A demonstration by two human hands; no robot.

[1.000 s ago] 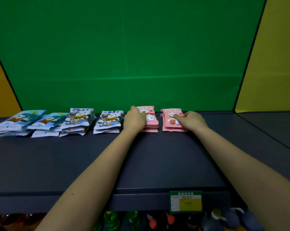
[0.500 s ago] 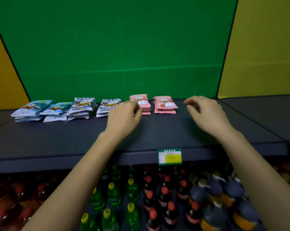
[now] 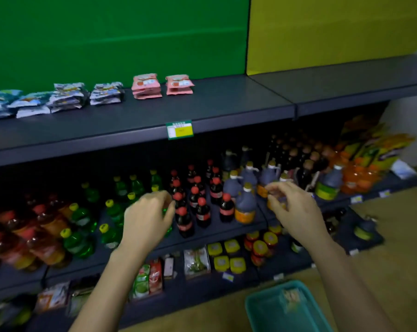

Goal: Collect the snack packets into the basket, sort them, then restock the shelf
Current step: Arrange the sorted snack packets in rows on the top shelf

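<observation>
Both hands empty and in mid-air, well below the top shelf [image 3: 226, 104]. Left hand [image 3: 147, 219]: fingers loosely curled, holding nothing, in front of the green bottles [image 3: 114, 212]. Right hand [image 3: 296, 212]: fingers relaxed and slightly bent, also holding nothing, in front of the dark jugs [image 3: 246, 200]; too blurred to tell whether the fingertips touch a jug. Red-capped cola bottles [image 3: 198, 204] sit between the two hands. Snack packets [image 3: 107, 93] lie flat on the left part of the top shelf, at the far side, as six short stacks in a row: two teal stacks [image 3: 1, 101] far left, two white-blue stacks [image 3: 68, 97] in the middle, two pink stacks [image 3: 146, 86] rightmost. Price tag [image 3: 179, 129] is on the shelf's front edge, below the pink stacks. Teal basket [image 3: 262, 315] is on the floor, near right, just left of the right forearm; contents too blurred to tell.
</observation>
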